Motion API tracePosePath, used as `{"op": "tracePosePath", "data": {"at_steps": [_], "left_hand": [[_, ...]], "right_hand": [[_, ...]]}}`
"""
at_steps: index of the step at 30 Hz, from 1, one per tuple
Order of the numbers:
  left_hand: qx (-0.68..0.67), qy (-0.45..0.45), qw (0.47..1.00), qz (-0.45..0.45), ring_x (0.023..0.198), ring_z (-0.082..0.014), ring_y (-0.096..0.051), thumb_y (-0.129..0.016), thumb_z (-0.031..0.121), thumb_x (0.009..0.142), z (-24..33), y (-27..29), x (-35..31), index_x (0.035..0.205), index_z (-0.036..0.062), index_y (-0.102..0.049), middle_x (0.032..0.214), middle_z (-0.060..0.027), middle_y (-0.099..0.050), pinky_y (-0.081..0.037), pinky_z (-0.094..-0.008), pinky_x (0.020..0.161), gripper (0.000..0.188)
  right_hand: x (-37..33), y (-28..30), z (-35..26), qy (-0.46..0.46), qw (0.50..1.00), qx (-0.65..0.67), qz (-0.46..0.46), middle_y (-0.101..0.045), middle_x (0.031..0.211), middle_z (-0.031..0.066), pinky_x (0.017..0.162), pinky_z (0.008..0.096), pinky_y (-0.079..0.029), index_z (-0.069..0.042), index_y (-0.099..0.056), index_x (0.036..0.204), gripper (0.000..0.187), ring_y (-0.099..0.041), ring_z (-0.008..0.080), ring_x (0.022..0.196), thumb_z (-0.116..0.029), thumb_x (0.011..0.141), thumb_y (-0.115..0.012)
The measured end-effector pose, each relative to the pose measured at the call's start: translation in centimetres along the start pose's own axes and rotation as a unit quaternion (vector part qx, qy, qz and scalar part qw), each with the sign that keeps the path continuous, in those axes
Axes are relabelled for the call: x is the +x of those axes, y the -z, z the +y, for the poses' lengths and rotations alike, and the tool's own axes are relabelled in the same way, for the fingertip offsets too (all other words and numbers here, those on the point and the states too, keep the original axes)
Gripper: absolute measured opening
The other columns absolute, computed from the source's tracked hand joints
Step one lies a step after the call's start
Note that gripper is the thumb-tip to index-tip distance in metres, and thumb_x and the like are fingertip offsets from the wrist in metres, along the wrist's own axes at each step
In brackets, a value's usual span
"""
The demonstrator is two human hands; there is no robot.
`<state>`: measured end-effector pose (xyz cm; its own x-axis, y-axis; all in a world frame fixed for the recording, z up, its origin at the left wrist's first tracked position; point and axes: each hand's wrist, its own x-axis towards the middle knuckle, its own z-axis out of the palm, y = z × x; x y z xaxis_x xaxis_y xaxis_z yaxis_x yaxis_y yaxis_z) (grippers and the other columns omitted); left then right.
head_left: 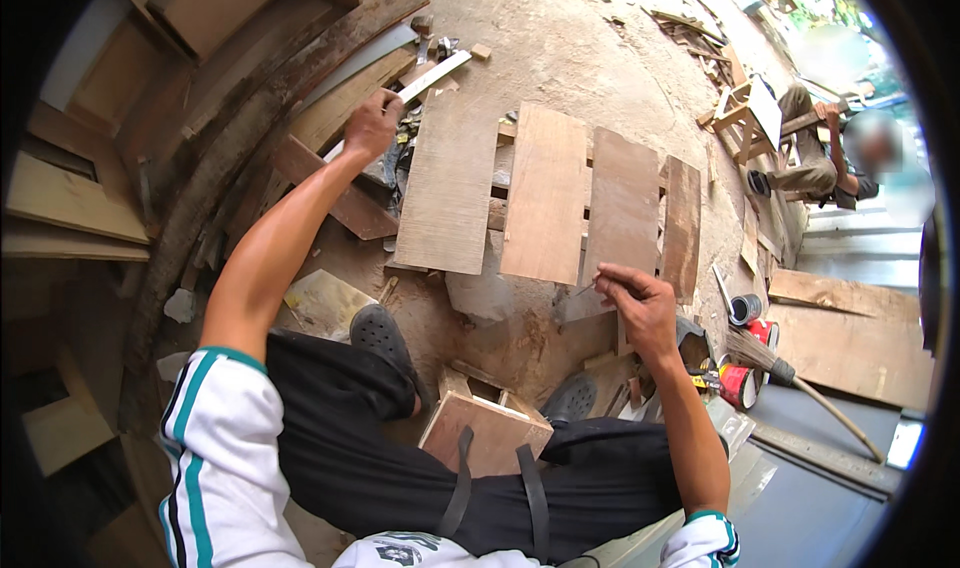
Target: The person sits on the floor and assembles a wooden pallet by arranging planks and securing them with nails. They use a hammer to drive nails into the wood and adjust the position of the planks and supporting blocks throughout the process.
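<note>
Well, strip [435, 76] in left hand [372, 126]

In the upper left-centre, the left grip [371, 126] held a pale straight strip [435, 77]; right of centre, the right grip [643, 311] pinched something thin beside four wooden boards [545, 193] mid-frame.

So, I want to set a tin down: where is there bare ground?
The widest patch is the sandy ground beyond the row of boards, short of the scattered wood scraps. A smaller one lies between the dark shoes, ahead of the wooden box. Crowded: planks beside the left hand; red tins and a broom at the right.
</note>
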<state>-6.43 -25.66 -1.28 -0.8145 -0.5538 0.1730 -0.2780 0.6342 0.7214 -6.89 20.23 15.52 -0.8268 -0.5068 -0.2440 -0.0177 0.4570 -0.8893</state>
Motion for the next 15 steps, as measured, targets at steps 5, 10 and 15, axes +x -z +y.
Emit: {"op": "tracePosePath", "data": {"at_steps": [5,10,15], "left_hand": [[-0.32,0.042,0.908,-0.269,0.078,-0.0145,-0.066,-0.061,0.013,0.098,16.7,2.6,-7.7,0.114,-0.0035,-0.06,0.092,-0.0091,-0.068,-0.058,-0.0268,0.07,0.023],[-0.42,0.059,0.838,-0.344,0.09,-0.0133,-0.068,-0.065,0.015,0.096,26.6,6.1,-16.7,0.116,-0.0033,-0.059,0.101,-0.0107,-0.07,-0.058,-0.0276,0.077,0.027],[-0.364,0.032,0.852,-0.374,0.086,-0.0136,-0.069,-0.068,0.014,0.094,30.4,5.9,-21.0,0.114,-0.0063,-0.059,0.095,-0.0127,-0.072,-0.059,-0.0272,0.075,0.029]], "right_hand": [[-1.7,1.2,-3.3,-0.035,0.989,0.147,0.001,-0.073,0.098,0.0101,0.074,0.0279,-0.058,0.004,-0.069,0.116,0.028,-0.069,0.0148,0.088,-0.01,0.091,-0.068],[-4.7,0.8,-5.1,0.001,0.971,0.231,-0.067,-0.071,0.097,0.0118,0.074,0.0279,-0.059,0.005,-0.061,0.124,0.039,-0.069,0.0153,0.087,-0.012,0.09,-0.072],[-7.7,2.2,-4.6,0.003,0.972,0.222,-0.081,-0.071,0.094,0.0118,0.072,0.0287,-0.059,0.002,-0.055,0.122,0.043,-0.069,0.0153,0.084,-0.011,0.087,-0.076]]}}
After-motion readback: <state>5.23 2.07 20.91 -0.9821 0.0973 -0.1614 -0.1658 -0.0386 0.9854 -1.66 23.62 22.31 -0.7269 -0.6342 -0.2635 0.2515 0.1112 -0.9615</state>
